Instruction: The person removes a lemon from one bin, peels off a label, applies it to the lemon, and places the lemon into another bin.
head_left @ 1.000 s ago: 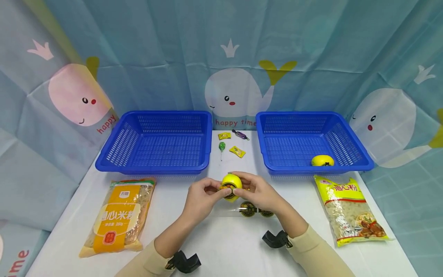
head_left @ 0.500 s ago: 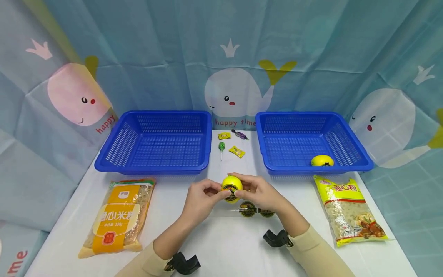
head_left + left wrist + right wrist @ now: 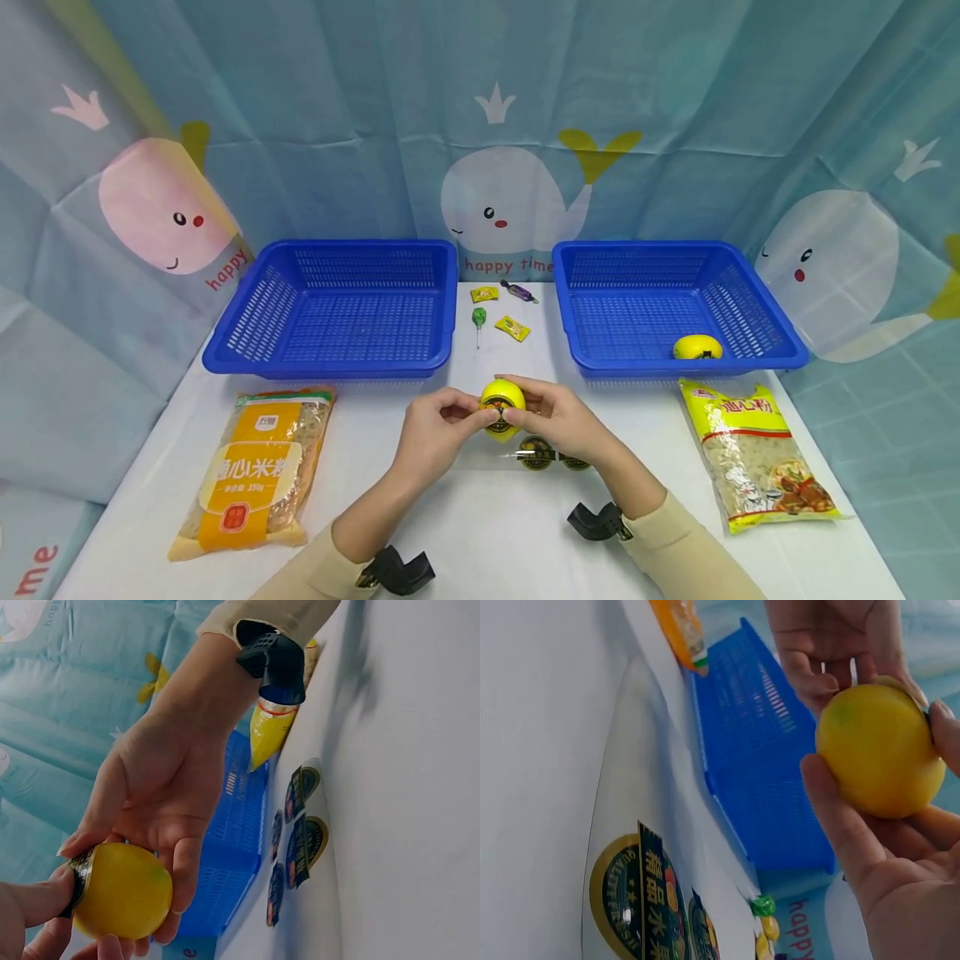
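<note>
Round yellow fruit with a dark round sticker held up between both hands, above the white worktop

Pinched from the left by left hand, fingertips on the sticker; cupped from the right by right hand, fingers curled round it. Directly beneath, a clear sheet of dark round stickers flat on the worktop. Further back, two blue plastic mesh baskets: left one well apart, right one holding a second yellow fruit

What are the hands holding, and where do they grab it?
A yellow fruit: right hand cups its side; left hand pinches the sticker on it.
</note>
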### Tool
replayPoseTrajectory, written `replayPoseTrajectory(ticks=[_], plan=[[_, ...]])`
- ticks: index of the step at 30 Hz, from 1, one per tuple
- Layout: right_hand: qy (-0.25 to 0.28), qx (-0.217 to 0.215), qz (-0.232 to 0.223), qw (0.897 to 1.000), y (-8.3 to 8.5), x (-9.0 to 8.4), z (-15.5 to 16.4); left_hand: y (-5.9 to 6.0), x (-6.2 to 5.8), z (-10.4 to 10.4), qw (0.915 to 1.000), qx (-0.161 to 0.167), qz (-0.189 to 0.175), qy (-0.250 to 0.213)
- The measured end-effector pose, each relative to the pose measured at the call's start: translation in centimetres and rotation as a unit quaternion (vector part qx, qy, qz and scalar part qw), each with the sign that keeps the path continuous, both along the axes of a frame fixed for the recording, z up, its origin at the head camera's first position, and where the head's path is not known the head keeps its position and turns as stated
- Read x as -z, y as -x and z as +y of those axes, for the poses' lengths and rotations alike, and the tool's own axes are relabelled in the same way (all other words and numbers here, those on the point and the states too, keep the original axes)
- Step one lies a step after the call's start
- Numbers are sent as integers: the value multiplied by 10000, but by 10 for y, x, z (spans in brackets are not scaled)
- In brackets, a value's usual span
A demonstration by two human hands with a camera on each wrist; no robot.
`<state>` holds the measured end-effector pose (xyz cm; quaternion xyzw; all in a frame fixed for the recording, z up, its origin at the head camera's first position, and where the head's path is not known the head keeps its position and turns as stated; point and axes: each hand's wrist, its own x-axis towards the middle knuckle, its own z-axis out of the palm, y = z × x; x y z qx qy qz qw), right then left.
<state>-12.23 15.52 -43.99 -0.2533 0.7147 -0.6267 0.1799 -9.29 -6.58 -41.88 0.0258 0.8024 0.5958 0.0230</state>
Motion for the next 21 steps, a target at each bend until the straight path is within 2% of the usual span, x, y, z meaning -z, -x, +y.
replayPoseTrajectory(ticks=[2,9,16,21], plan=[[34,50,110,9999,0,1,-1,0,-1,-1,10000,2,5,-3],[102,-292,184,9994,2,2,3,0,-1,-2,10000,47,36,53],[-180,16,89,9998,0,-1,-1,0,1,0,9999,63,109,66],[-13,-50,180,9998,-1,0,0,-1,2,0,9997,111,167,124]])
